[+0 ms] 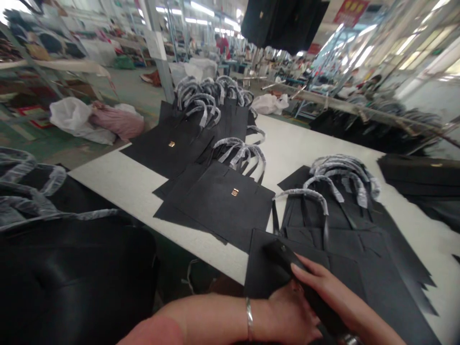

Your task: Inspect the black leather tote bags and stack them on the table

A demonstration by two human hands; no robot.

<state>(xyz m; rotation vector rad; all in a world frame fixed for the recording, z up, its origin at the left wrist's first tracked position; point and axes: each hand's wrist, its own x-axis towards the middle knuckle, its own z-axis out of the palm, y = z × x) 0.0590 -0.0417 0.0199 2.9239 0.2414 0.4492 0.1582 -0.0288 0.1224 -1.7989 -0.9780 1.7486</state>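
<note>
A long black piece point(282, 254), blurred and with a small metal dot near its tip, slants over the black bag panels at the lower right. My right hand point(323, 282) is closed on it, fingers along its upper side. From the lower left, my left hand point(293, 311), below a silver bracelet, wraps round the same piece; some of its fingers are hidden. Under both hands lie stacked black bag panels point(377, 258) with plastic-wrapped handles point(341, 172). Left of them is another black stack point(219, 201) with a gold clasp point(235, 192).
The pale table point(287, 143) also bears a bag pile point(179, 139) at its far left end. Black material with wrapped handles point(53, 211) fills the left foreground. Folded black pieces point(424, 177) lie at the right edge. Sacks point(118, 120) rest on the floor beyond.
</note>
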